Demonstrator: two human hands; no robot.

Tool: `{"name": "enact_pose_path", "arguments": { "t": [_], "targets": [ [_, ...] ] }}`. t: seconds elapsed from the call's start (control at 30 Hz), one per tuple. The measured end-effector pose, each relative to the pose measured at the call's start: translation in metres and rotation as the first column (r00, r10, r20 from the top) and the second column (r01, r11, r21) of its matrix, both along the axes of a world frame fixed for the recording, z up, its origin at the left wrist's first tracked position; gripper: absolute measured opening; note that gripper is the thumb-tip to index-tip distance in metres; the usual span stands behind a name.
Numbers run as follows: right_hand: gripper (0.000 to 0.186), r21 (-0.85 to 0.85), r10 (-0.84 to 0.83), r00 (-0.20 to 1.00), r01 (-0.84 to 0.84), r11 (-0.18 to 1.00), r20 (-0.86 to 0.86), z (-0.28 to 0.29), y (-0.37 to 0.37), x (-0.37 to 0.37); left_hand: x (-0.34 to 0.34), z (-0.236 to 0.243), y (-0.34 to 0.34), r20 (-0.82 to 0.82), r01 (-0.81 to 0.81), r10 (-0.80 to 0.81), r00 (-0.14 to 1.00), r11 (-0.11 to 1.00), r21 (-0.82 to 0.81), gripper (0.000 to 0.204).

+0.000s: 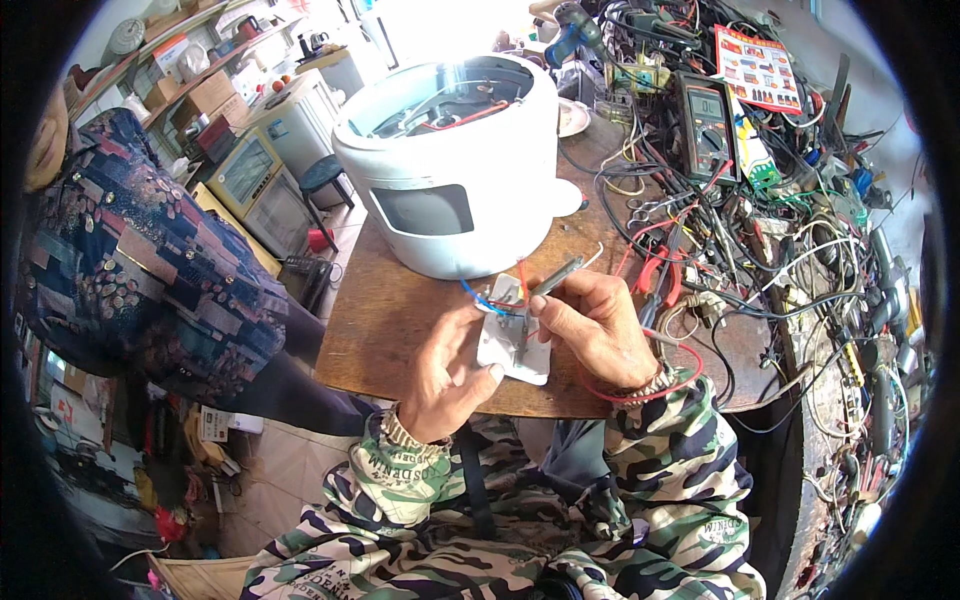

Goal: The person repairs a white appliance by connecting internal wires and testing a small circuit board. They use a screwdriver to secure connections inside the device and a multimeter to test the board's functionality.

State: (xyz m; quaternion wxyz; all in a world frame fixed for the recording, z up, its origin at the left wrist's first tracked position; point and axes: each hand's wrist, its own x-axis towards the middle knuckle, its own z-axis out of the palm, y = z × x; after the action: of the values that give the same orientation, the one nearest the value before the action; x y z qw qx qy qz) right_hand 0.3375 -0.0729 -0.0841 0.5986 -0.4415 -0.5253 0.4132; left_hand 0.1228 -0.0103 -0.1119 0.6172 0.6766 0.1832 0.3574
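Observation:
My left hand (445, 372) grips the left edge of a small pale panel (530, 367), thumb against its near side. Red and blue wires (474, 293) run from this panel toward a white, rounded cooker-like housing (460, 250), which stands on the wooden table just beyond my hands. My right hand (603, 328) is closed, thumb and fingers pinching a slim grey tool (560, 277) over the panel's right side. The tool's exact kind is unclear. Wires show inside the open top of the housing. A red lead (690, 372) loops round by my right wrist.
Red-handled pliers (660, 275), scissors (645, 212) and a multimeter (708, 128) lie among tangled cables on the right. A person in a patterned top (150, 260) stands at the left. Behind are a stool (322, 175) and shelves with boxes (208, 95).

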Motion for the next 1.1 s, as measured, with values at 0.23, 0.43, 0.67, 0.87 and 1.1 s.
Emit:
{"name": "enact_pose_path", "arguments": {
  "t": [0.23, 0.43, 0.67, 0.87, 1.1],
  "targets": [
    [0.021, -0.013, 0.035, 0.999, -0.035, 0.999, 0.022, -0.001, 0.005, 0.003, 0.011, 0.004, 0.006, -0.031, -0.292, 0.308, 0.951, 0.925, 0.244, 0.041],
    [0.025, -0.048, 0.031, 0.995, -0.036, 0.998, -0.098, -0.003, 0.016, 0.003, 0.012, 0.016, 0.021, -0.061, -0.261, 0.275, 0.960, 0.949, 0.178, 0.029],
    [0.024, -0.033, 0.061, 0.995, -0.064, 0.997, -0.078, -0.009, 0.021, 0.003, 0.016, 0.019, 0.021, -0.012, -0.211, 0.212, 0.977, 0.975, 0.070, 0.028],
    [0.026, -0.027, 0.064, 0.997, -0.065, 0.998, -0.045, -0.006, 0.020, 0.006, 0.016, 0.024, 0.021, -0.081, -0.168, 0.180, 0.980, 0.976, 0.138, 0.022],
    [0.026, -0.031, 0.061, 0.997, -0.062, 0.998, -0.046, -0.006, 0.017, 0.005, 0.015, 0.017, 0.021, -0.030, -0.179, 0.183, 0.983, 0.978, 0.108, 0.022]
  ]
}}
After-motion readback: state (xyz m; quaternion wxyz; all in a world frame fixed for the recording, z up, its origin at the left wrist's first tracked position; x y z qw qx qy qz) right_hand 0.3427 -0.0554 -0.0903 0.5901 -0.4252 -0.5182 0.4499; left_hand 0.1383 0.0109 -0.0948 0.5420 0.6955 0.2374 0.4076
